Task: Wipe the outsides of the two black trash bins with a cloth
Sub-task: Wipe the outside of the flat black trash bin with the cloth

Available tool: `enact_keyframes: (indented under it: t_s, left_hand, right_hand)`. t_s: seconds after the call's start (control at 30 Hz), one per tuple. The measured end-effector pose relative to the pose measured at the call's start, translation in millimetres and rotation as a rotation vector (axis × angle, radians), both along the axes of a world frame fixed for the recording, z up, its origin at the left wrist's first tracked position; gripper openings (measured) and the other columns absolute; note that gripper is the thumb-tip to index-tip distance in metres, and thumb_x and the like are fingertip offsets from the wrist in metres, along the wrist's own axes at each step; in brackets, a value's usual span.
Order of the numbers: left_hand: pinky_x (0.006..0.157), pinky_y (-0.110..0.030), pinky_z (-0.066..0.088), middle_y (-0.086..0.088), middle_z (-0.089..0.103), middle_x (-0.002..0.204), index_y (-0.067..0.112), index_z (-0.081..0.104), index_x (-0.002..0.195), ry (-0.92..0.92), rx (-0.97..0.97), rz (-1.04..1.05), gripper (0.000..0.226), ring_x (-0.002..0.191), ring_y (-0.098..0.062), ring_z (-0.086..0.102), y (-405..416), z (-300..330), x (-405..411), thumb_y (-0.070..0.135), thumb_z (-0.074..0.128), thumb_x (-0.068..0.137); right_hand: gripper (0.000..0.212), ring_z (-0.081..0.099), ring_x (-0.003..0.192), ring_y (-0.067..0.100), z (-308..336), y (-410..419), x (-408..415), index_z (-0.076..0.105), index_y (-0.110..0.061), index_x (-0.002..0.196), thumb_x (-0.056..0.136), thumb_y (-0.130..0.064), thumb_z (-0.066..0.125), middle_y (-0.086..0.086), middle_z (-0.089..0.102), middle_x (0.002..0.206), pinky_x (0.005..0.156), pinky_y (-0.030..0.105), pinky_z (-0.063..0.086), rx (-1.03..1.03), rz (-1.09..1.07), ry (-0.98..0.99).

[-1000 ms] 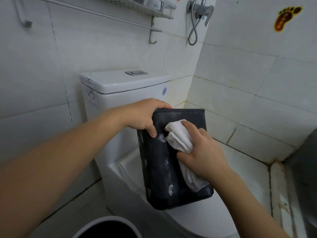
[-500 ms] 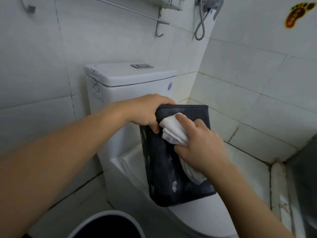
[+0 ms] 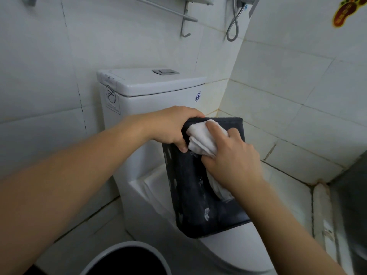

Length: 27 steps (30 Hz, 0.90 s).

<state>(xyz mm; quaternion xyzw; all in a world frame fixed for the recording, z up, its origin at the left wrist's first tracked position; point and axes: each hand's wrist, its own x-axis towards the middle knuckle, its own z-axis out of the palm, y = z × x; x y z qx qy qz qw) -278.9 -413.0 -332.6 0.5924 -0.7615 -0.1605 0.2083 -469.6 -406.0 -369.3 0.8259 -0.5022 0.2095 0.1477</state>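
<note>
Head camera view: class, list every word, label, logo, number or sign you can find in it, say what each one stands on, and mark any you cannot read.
No text can be read as words.
Round blue logo on the toilet tank: too small to read.
Crossed-circle prohibition sticker on the tank's side: its small print is blurred.
Red foot-shaped sticker on the wall tile: yellow characters, too blurred to read.
Black bin, white cloth: no label shows.

left hand point(image 3: 170, 128) — grip curled; right hand point(image 3: 232, 155) — fingers pinching
</note>
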Motion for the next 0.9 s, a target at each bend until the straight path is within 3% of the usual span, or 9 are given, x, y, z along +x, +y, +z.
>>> enact_keyframes:
  t_s: [0.2,0.33,0.5,0.6,0.7,0.8,0.9]
  left_hand:
    - [0.093,-0.029,0.047,0.01,0.056,0.125,0.029,0.046,0.141,0.0,0.037,0.014,0.089,0.111,-0.013,0.055,2,-2,6,0.012,0.088,0.064]
    - [0.095,-0.029,0.046,0.01,0.057,0.126,0.028,0.046,0.141,-0.002,0.023,0.018,0.09,0.113,-0.013,0.054,4,-2,7,0.011,0.088,0.064]
    - [0.102,-0.024,0.037,0.009,0.051,0.139,0.025,0.04,0.148,-0.053,-0.005,0.014,0.098,0.126,-0.011,0.047,4,0,4,0.011,0.09,0.064]
    - [0.102,-0.028,0.04,0.008,0.053,0.137,0.026,0.043,0.146,-0.053,0.005,0.013,0.095,0.123,-0.012,0.049,6,1,3,0.011,0.09,0.064]
    - [0.1,-0.034,0.046,0.006,0.056,0.132,0.026,0.046,0.142,-0.041,0.017,0.006,0.089,0.118,-0.014,0.053,6,2,0,0.011,0.089,0.064]
    - [0.1,-0.034,0.045,0.006,0.055,0.132,0.024,0.046,0.142,-0.049,0.011,0.003,0.089,0.119,-0.015,0.052,6,2,-1,0.011,0.089,0.064]
    - [0.099,-0.024,0.04,0.006,0.053,0.136,0.023,0.043,0.146,-0.063,-0.006,0.002,0.094,0.124,-0.013,0.049,6,3,-1,0.008,0.089,0.065]
  right_hand:
    - [0.056,0.007,0.045,0.008,-20,18,-18,0.055,-0.026,0.122,0.068,-0.033,0.07,-0.001,0.036,0.075,0.043,0.019,0.006,-0.018,0.052,0.078]
    - [0.054,0.017,0.045,0.015,-8,11,-7,0.048,-0.031,0.128,0.076,-0.034,0.063,-0.001,0.037,0.083,0.043,0.025,0.013,-0.026,0.017,0.099]
    - [0.058,0.035,0.064,0.028,12,-8,7,0.037,-0.039,0.136,0.083,-0.04,0.057,-0.001,0.038,0.092,0.057,0.032,0.032,0.049,0.042,0.068]
    - [0.057,0.029,0.051,0.025,5,1,-3,0.043,-0.034,0.132,0.077,-0.036,0.06,0.0,0.039,0.086,0.045,0.027,0.022,0.009,0.038,0.101]
    - [0.056,0.014,0.043,0.014,-9,13,-13,0.052,-0.029,0.126,0.071,-0.03,0.065,0.0,0.038,0.078,0.043,0.021,0.01,-0.023,0.04,0.108]
    - [0.055,0.011,0.044,0.012,-10,9,-11,0.051,-0.031,0.126,0.073,-0.03,0.065,0.0,0.038,0.08,0.043,0.022,0.009,-0.049,0.029,0.098]
    - [0.054,0.02,0.047,0.02,1,-1,2,0.045,-0.033,0.13,0.078,-0.033,0.059,0.001,0.037,0.086,0.045,0.027,0.017,-0.054,0.011,0.072]
